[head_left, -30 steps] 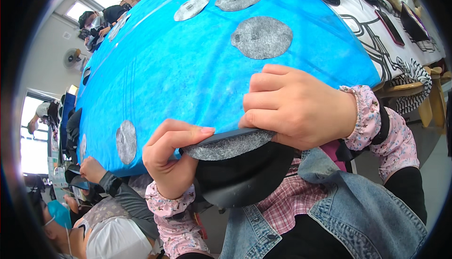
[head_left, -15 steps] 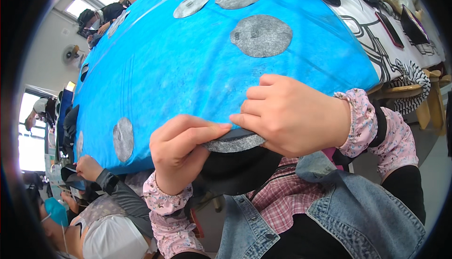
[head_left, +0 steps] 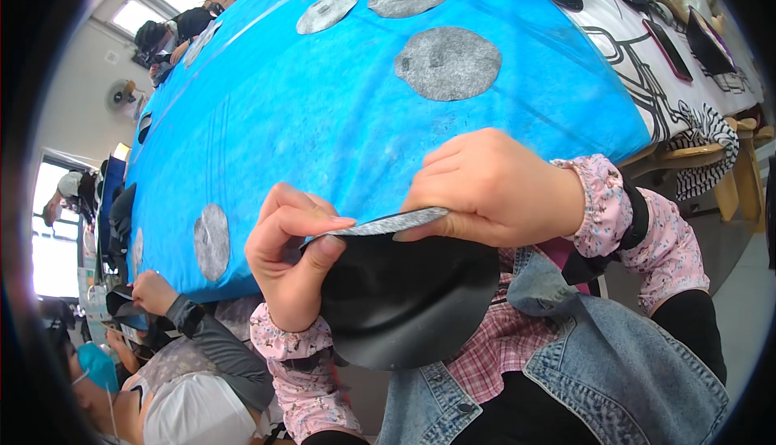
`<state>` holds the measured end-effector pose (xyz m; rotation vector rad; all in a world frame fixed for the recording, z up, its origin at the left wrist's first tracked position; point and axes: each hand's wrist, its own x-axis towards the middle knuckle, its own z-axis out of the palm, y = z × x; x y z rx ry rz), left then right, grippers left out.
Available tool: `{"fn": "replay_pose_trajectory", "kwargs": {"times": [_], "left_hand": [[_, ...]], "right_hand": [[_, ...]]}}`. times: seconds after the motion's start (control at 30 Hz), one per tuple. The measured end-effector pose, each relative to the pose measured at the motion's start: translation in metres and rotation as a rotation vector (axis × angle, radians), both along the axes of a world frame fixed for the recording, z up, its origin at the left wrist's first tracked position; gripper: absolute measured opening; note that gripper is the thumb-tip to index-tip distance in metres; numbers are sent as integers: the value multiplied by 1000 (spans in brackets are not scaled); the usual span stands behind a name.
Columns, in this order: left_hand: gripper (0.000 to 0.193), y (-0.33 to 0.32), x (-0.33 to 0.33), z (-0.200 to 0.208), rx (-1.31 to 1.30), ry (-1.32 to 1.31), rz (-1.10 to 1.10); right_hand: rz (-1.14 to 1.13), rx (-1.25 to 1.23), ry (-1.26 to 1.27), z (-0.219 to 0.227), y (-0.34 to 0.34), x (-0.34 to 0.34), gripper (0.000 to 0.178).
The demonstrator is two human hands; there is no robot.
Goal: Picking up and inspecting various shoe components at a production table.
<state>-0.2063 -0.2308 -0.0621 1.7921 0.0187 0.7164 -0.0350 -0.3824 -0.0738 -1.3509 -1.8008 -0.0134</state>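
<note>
Between my hands hangs a round black rubbery sheet (head_left: 408,299), with a strip of grey felt-like lining (head_left: 396,221) showing along its folded upper edge. My left hand (head_left: 295,251) pinches the left end of that edge between thumb and fingers. At the right end my right hand (head_left: 493,194) grips the same edge, thumb underneath and fingers curled on top. The piece is held off the table's near edge, in front of my body, its black face tilted up. Nearest beyond my hands on the blue cover lies a grey disc (head_left: 449,63).
A blue-covered table (head_left: 267,122) carries several more grey discs, one at the left (head_left: 212,241). To the right are a white patterned cloth (head_left: 614,49), a phone (head_left: 668,50) and a wooden chair (head_left: 687,158). A co-worker's hand (head_left: 153,293) works close on my left.
The black piece has tipped up, so much more of its black face shows and the grey strip is narrower. My left hand has shifted slightly left and its thumb now shows.
</note>
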Motion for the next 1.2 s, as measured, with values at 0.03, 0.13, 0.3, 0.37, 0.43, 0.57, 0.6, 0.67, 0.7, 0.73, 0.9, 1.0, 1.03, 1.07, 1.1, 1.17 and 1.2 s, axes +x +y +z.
{"fn": "replay_pose_trajectory", "kwargs": {"times": [0.03, 0.13, 0.3, 0.37, 0.43, 0.57, 0.6, 0.67, 0.7, 0.73, 0.9, 1.0, 1.03, 1.07, 1.1, 1.17, 1.2], "left_hand": [[11, 1, 0, -1, 1, 2, -1], [12, 2, 2, -4, -87, 23, -3], [19, 5, 10, -9, -237, 104, -13], [22, 4, 12, -9, -246, 125, -7], [21, 11, 8, -18, -333, 205, 17], [19, 9, 10, -25, -412, 160, 223], [21, 13, 10, -27, -461, 113, 246], [25, 16, 16, -26, -560, -11, 332], [25, 10, 24, -23, -559, -19, 335], [24, 2, 29, -19, -568, -102, 387], [19, -22, 42, -34, -448, -326, 623], [14, -48, 39, -42, -393, -370, 721], [22, -59, 39, -42, -438, -380, 603], [29, -60, 32, -44, -415, -382, 581], [36, -53, 21, -46, -385, -383, 572], [46, -21, 4, -32, -151, -315, 641], [46, -8, -2, -19, -21, -232, 602]], "right_hand": [[40, -11, 110, -1, 1, 0, 33], [25, -217, 221, -1, -2, 7, 42], [44, -81, 272, -11, 1, 14, 41], [140, -330, 465, -8, 1, 17, 42], [185, -428, 544, -6, -1, 16, 36], [290, -341, 696, -16, -6, 28, 40], [283, -539, 1037, -16, -4, 30, 47], [379, -449, 1241, -36, 1, 28, 51], [406, -399, 1278, -53, 1, 26, 53], [400, -371, 1176, -61, 6, 13, 63], [262, -39, 964, -57, 13, -58, 91], [64, 20, 1253, -38, 21, -65, 73], [-1, -70, 1327, -28, 20, -50, 65], [-2, 6, 1337, -24, 21, -35, 45], [25, -66, 1256, -23, 19, -21, 40], [82, -279, 1188, -20, 11, 1, 40], [142, -300, 1169, -16, 11, 6, 40]]}}
